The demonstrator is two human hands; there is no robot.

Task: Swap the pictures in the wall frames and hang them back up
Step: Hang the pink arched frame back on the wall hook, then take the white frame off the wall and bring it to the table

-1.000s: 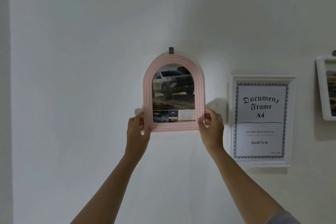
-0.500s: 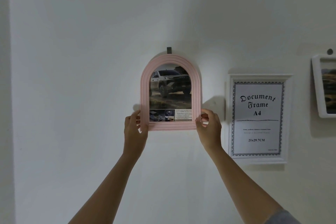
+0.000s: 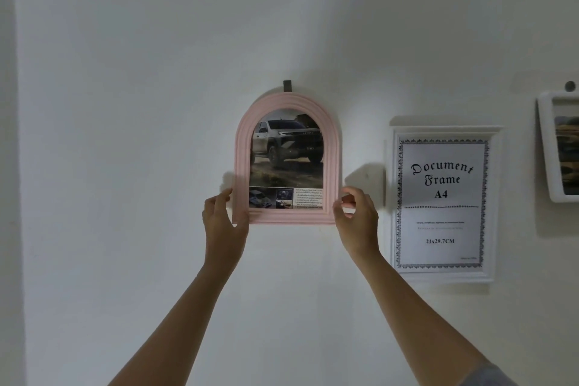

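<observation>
A pink arched frame [image 3: 241,147] with a picture of a grey pickup truck is flat against the white wall. Its top sits just under a small dark hook [image 3: 287,85]. My left hand [image 3: 222,219] grips its lower left corner, with the thumb over the front. My right hand [image 3: 357,219] pinches its lower right corner. A white rectangular frame [image 3: 495,204] with a "Document Frame A4" sheet hangs to the right. At the right edge of view a second white frame [image 3: 546,147] with a darker picture hangs tilted under a round peg [image 3: 570,85].
The wall is bare to the left of, above and below the pink frame. A wall corner or edge [image 3: 17,166] runs down the far left.
The view has drifted slightly, so the wall frames sit a little further left. Both hands stay on the pink frame's lower corners and it stays under the hook.
</observation>
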